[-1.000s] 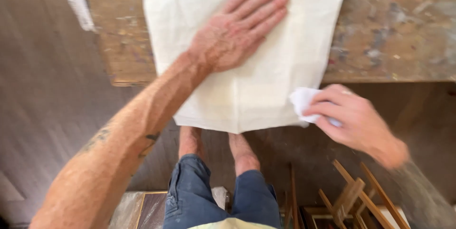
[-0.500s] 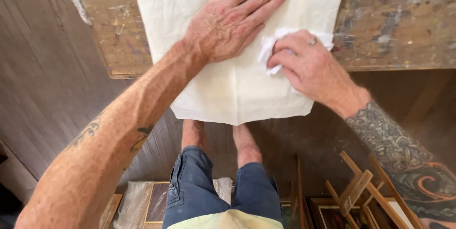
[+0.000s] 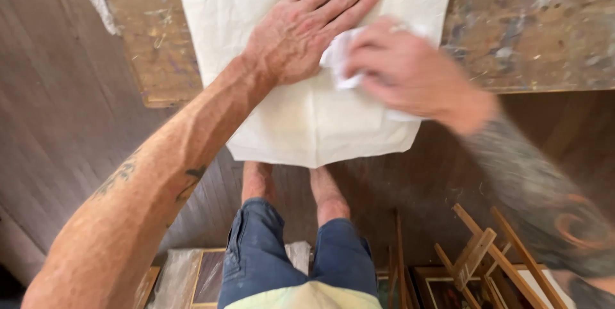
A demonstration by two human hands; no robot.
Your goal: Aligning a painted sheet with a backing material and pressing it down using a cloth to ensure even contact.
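- A worn wooden worktable [image 3: 525, 33], its top mottled with old paint stains, stretches beneath and beyond both hands; its front edge runs just below the right wrist.
- A large cream-white sheet of creased cloth [image 3: 307, 123] lies flat on the table under both hands, its lower end hanging over the table edge toward the person's bare feet.
- The left hand [image 3: 307, 27] lies open, palm down, fingers straight and together, pressing the cloth flat. It has kept the same place over the last second.
- The right hand [image 3: 403, 69], blurred with motion, is closed around a small crumpled white rag [image 3: 339, 59]. A second ago it was off the table edge, to the right of the cloth; now it sits on the cloth, just beside the left hand, the rag touching that hand's edge. Judging by this, rubbing of the cloth surface has begun.
- Below the right forearm, on the dark floor, stands a folded wooden easel [image 3: 480, 251].
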